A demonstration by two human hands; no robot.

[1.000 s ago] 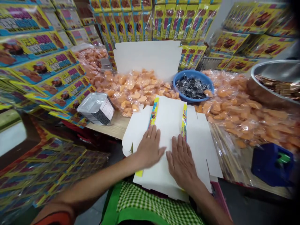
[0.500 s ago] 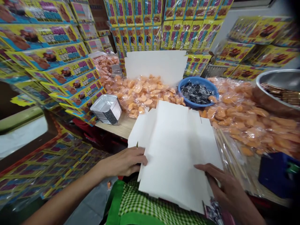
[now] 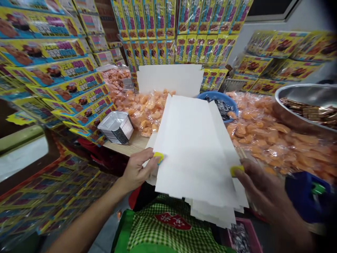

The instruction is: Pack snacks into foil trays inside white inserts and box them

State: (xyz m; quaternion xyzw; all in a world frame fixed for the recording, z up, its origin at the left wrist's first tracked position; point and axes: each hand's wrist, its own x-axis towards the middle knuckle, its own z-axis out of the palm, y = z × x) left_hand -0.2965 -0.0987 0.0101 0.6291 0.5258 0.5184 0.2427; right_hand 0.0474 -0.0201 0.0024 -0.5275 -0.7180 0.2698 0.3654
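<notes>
A white cardboard box blank [image 3: 192, 140] is tilted up in front of me, its side flaps partly folded. My left hand [image 3: 139, 168] pinches its left edge, where a yellow printed tab shows by the thumb. On the opposite edge my right hand [image 3: 260, 182] grips it, also at a yellow tab; this hand is slightly blurred. Below lie more white blanks [image 3: 210, 214], partly hidden by the raised one. A green checked apron [image 3: 147, 225] is under the cardboard.
Orange wrapped pieces [image 3: 150, 109] are heaped behind, with a blue basin [image 3: 231, 102] of dark packets. Foil trays [image 3: 117, 126] stand left, a metal bowl [image 3: 281, 102] and dark blue tape dispenser [image 3: 302, 196] right. Yellow boxes [image 3: 52, 73] are stacked around. A pink bin [image 3: 247, 235] sits low.
Both hands now grip the top blank by its edges and have raised it off those beneath. Its flaps have bent up, and the view has shifted slightly.
</notes>
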